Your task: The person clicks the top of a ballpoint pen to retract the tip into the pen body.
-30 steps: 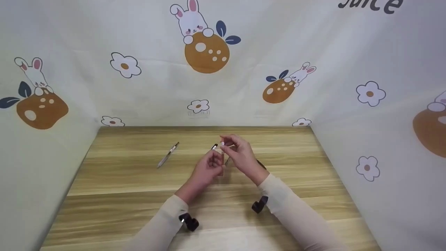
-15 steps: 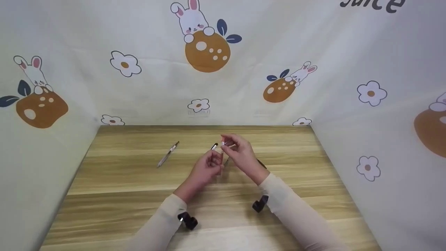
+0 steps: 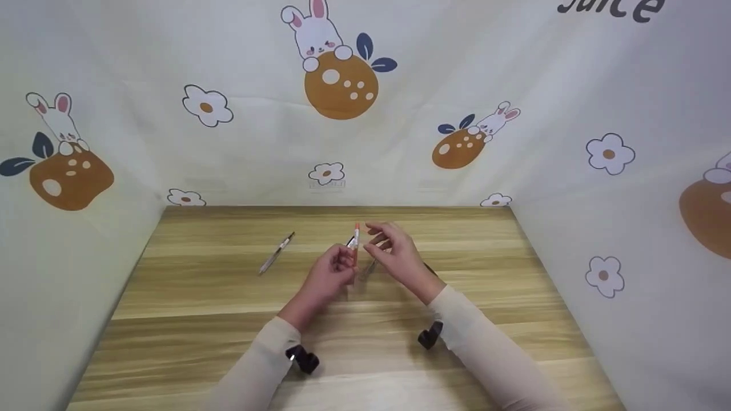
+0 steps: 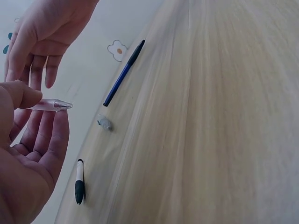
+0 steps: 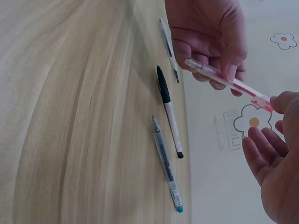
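A clear pen [image 3: 356, 242] with an orange-red top end stands near upright, pinched between thumb and fingers of my left hand [image 3: 331, 271]. In the right wrist view the left thumb presses along the middle of its barrel, and the pink-red refill shows through. Its clear conical tip pokes out past the left thumb in the left wrist view. My right hand [image 3: 398, 254] is just right of the pen's top end, fingers loosely bent, with a gap to the pen in the head view and nothing between thumb and fingers.
On the wooden table [image 3: 228, 337] a clear pen [image 3: 277, 253] lies at the left. A white pen with a black grip [image 5: 169, 112] and a teal-ended clear pen [image 5: 164, 161] lie beyond the hands. A blue pen [image 4: 122, 77] lies near the right wrist. Printed curtains [image 3: 257, 154] enclose the table.
The right hand has let go of the pen's top end and sits slightly apart from it. The left hand has shifted a little left with the pen.
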### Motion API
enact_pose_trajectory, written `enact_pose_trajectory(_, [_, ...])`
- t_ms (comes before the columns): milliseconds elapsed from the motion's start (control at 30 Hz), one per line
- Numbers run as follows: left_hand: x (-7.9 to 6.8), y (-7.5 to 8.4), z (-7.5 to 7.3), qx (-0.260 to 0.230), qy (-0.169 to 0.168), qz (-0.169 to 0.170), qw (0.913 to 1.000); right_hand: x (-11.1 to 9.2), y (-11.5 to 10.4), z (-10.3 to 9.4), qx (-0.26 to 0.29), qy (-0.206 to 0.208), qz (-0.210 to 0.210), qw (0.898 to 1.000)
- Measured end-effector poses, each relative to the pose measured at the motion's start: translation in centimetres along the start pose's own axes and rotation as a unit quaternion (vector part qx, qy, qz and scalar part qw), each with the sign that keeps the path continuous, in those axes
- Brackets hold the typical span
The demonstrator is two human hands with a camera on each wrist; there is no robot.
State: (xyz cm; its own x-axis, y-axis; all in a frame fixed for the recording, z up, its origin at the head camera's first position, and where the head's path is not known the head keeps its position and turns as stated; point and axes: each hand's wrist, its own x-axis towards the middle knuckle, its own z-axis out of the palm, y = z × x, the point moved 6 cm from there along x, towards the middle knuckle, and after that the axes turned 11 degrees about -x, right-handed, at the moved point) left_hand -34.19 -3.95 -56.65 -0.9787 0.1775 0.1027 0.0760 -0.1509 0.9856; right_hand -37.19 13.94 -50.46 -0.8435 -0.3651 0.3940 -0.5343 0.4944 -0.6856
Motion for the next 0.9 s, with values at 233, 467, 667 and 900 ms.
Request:
enact_pose_trajectory(233, [-0.1, 0.1, -1.3, 0.020, 0.016, -0.013, 0.9996, -0.6, 0.9, 0.2, 0.010, -0.016, -0.018, 1.000])
enact_pose_trajectory(467, [-0.1, 0.4, -2.5, 0.033, 0.034, -0.009, 0.9988, -1.1, 1.6, 0.3, -0.011, -0.030, -0.016, 0.999])
enact_pose_trajectory(667, [-0.1, 0.7, -3.2, 0.043, 0.042, -0.005, 0.9982, -1.8, 2.3, 0.4, -0.024, -0.053, 0.001, 0.998])
enact_pose_trajectory(900, [-0.1, 0.9, -4.1, 0.062, 0.052, 0.007, 0.9967, -2.4, 2.8, 0.4, -0.039, -0.074, 0.019, 0.996])
